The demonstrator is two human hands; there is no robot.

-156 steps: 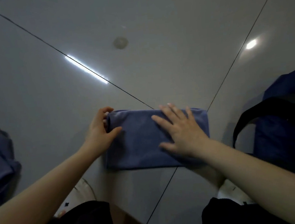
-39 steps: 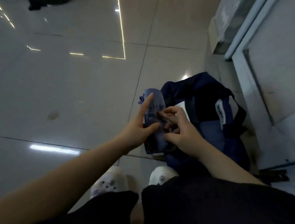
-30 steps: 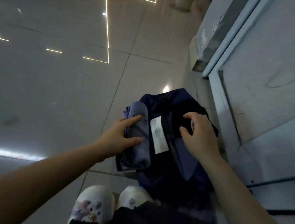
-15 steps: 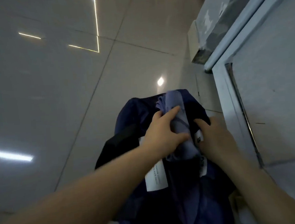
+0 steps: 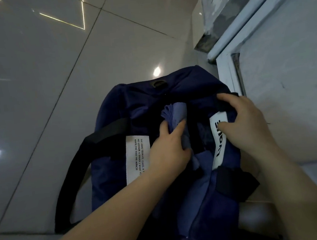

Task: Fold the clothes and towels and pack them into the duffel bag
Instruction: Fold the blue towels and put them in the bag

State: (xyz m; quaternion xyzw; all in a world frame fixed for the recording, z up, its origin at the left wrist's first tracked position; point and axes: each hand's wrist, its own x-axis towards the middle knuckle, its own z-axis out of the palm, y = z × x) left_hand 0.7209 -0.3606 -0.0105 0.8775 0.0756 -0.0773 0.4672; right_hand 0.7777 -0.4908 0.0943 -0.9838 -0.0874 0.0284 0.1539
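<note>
A navy duffel bag lies on the tiled floor with its top open. My left hand grips a folded blue towel and holds it inside the bag's opening, thumb on one side and fingers on the other. My right hand grips the bag's right rim beside a white label and holds the opening apart. More blue cloth shows inside the bag below the towel.
A black strap loops out to the bag's left over the glossy floor tiles. A white door frame and wall stand close along the bag's right side. A second white label is sewn on the bag's left flap.
The towel was folded flat on the floor, then carried to the bag. Over the last second my left hand has pushed it down into the opening while my right hand took hold of the rim.
</note>
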